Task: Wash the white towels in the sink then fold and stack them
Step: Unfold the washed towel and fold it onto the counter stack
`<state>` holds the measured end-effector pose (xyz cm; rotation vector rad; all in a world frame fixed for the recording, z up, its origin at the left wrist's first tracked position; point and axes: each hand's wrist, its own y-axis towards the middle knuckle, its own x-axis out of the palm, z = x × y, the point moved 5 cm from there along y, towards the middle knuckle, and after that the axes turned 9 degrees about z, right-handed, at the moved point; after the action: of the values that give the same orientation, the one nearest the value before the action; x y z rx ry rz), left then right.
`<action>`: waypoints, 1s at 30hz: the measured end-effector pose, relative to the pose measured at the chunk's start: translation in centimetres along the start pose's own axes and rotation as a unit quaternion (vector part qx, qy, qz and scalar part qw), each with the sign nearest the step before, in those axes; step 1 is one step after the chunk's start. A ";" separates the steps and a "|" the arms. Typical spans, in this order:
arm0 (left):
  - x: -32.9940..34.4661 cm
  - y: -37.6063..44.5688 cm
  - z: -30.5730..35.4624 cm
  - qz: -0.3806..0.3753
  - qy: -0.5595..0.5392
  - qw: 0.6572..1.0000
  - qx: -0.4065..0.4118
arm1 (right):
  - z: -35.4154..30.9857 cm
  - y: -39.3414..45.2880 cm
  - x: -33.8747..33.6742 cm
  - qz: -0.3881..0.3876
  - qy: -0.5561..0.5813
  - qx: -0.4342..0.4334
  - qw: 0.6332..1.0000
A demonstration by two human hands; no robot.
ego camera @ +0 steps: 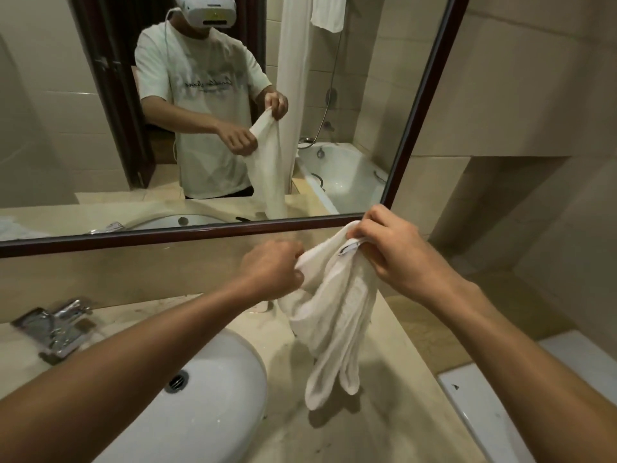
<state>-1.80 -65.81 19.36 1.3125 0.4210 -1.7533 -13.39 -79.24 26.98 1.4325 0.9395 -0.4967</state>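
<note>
Hanging from both hands above the marble counter, a white towel is held up to the right of the sink, its bunched lower end dangling just above the stone; whether it touches cannot be told. The left hand has its fingers curled tight on the towel's upper left edge. The right hand pinches the upper right corner, where a small label shows, with thumb and fingers closed on the cloth. The two hands sit close together, the right a little higher. A chrome faucet stands at the far left of the counter behind the basin. The wall mirror above the counter reflects the person holding the towel, with a bathtub and a hung towel behind.
</note>
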 end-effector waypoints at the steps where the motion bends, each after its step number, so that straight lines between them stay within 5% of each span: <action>1: 0.2 -0.2 -0.7 0.003 -0.084 0.995 -0.051 | 0.1 -0.2 -0.2 0.001 -0.007 -0.002 1.000; 4: 0.9 -0.8 -1.7 -0.019 -0.416 0.880 -0.229 | 0.1 -0.6 -0.4 0.004 -0.017 -0.014 1.000; 7: 2.6 -1.1 -2.0 -0.012 -0.509 0.797 -0.325 | 0.3 -0.9 0.3 0.000 -0.022 -0.018 1.000; 10: 3.1 -0.8 -2.4 -0.028 -0.477 0.836 -0.268 | 1.3 -1.3 1.0 -0.008 -0.011 0.002 1.000; 14: 0.3 -0.6 -2.8 -0.141 -0.234 0.961 -0.038 | 2.9 -2.0 0.0 0.002 -0.016 0.032 0.999; 17: -1.6 0.5 -4.1 -0.173 -0.066 0.982 -0.046 | 2.3 -2.1 -0.1 0.001 -0.038 -0.018 0.999; 19: -2.0 1.1 -5.5 -0.139 -0.165 0.960 -0.180 | 1.6 -2.1 0.4 -0.007 -0.055 -0.059 0.997; 21: -1.4 0.1 -5.3 -0.133 -0.334 0.878 -0.315 | 1.1 -2.1 0.7 -0.012 -0.063 -0.083 0.994; 25: 0.5 -0.7 -3.2 -0.053 -0.524 0.749 -0.401 | 1.5 -2.1 0.8 -0.011 -0.058 -0.092 0.994; 27: 0.6 -0.3 -2.4 -0.045 -0.551 0.736 -0.391 | 2.5 -2.0 0.6 -0.014 -0.047 -0.071 0.996; 30: -0.5 0.4 -1.9 -0.083 -0.497 0.803 -0.319 | 4.0 -2.1 0.2 -0.024 -0.037 -0.020 0.999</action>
<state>-0.33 -64.43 19.12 -0.1912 0.4418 -1.9233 -13.97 -83.35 25.08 1.3494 0.9223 -0.5600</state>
